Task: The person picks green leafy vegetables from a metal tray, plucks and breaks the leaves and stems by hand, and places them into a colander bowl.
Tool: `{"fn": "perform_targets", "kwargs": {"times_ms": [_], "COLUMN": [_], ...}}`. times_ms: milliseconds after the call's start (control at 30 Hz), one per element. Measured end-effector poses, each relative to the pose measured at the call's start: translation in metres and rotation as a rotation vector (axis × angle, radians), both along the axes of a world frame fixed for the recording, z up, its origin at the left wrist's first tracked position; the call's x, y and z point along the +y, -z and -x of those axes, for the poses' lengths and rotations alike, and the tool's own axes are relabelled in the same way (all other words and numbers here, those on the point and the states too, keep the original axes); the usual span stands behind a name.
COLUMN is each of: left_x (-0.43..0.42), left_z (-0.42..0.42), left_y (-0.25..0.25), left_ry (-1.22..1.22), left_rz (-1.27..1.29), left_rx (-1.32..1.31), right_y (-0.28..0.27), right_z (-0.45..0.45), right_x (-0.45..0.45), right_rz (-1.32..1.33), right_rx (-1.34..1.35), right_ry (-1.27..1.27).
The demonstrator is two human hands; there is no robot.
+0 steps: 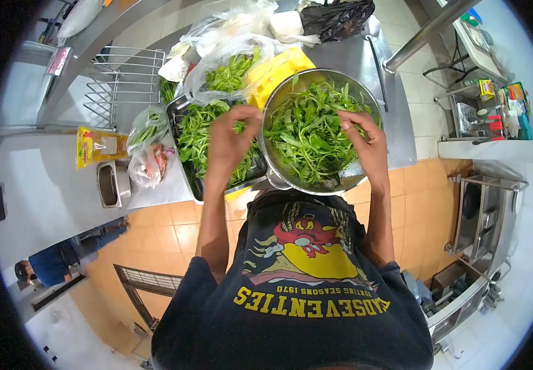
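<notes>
My left hand (232, 139) is above the right part of a black-lined tray (189, 185) of leafy greens (201, 132), beside the colander, its fingers curled toward the thumb. Anything between those fingertips is too small to make out. A round metal colander (268, 154) holds more leafy greens with stems (312, 135). Over its right side is my right hand (365, 145), with thumb and index finger drawn together at the leaves. What they pinch cannot be made out. Behind the tray, an open clear plastic bag (198, 83) holds more greens. A yellow packet (285, 65) lies behind the colander.
Back of the table: white bags (226, 24), a black plastic bag (337, 21) and a long-handled utensil (376, 65). At left are a wire rack (121, 80), a yellow pouch (101, 147), a metal container (113, 185) and small bags (149, 166). Another person (53, 262) is at lower left.
</notes>
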State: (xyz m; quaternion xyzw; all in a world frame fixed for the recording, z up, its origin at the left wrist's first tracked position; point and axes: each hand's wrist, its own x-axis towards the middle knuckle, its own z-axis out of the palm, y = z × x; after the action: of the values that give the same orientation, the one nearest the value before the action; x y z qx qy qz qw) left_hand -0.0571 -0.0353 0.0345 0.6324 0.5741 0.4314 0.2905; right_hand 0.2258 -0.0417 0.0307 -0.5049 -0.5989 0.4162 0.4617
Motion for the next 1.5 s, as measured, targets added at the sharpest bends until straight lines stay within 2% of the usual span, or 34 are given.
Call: {"fn": "perform_targets", "kwargs": {"times_ms": [33,133,233,333,367,467,500,700,800,833,933,1133,1300,1433,1500], "left_x": [-0.001,-0.01,-0.025,-0.041,-0.042,-0.03,-0.028,-0.023,-0.027,-0.03,-0.04,-0.033,-0.027,-0.018,-0.013], "left_z": [0.018,0.066,0.082,0.07,0.068,0.096,0.1,0.121,0.118,0.123,0.117,0.114,0.092,0.052,0.027], "left_y": [0.0,0.0,0.029,0.059,0.066,0.081,0.077,0.024,0.015,0.023,0.019,0.002,0.01,0.02,0.023], "left_ry": [-0.065,-0.13,-0.162,-0.194,-0.227,-0.245,-0.275,-0.37,-0.207,-0.13,0.008,-0.117,-0.239,-0.163,-0.086], "left_rz": [0.014,0.129,0.159,0.25,0.112,0.106,0.017,-0.04,-0.002,0.026,0.181,0.112,0.056,-0.022,0.024], "left_rx": [0.047,0.509,0.721,0.772,0.831,0.675,0.656,0.582,0.607,0.718,0.622,0.415,0.307,0.184,0.141], "right_y": [0.001,0.005,0.007,0.009,0.01,0.01,0.009,0.022,0.024,0.024,0.019,0.022,0.03,0.039,0.045], "right_z": [-0.001,-0.005,-0.006,-0.006,-0.007,-0.008,-0.009,-0.019,-0.021,-0.021,-0.021,-0.022,-0.027,-0.027,-0.024], "right_x": [-0.001,-0.002,-0.002,-0.003,-0.004,-0.005,-0.006,-0.008,-0.007,-0.007,-0.007,-0.007,-0.006,-0.004,-0.004], "right_rz": [0.033,0.078,0.093,0.116,0.124,0.139,0.14,0.168,0.171,0.17,0.154,0.161,0.095,0.074,0.069], "right_rx": [0.013,0.014,-0.016,-0.012,-0.023,-0.043,-0.042,-0.045,-0.048,-0.05,-0.138,-0.129,-0.206,-0.224,-0.25], "right_ry": [0.007,0.022,0.017,0.024,0.023,0.026,0.029,0.064,0.06,0.056,0.042,0.072,0.068,0.056,0.055]}}
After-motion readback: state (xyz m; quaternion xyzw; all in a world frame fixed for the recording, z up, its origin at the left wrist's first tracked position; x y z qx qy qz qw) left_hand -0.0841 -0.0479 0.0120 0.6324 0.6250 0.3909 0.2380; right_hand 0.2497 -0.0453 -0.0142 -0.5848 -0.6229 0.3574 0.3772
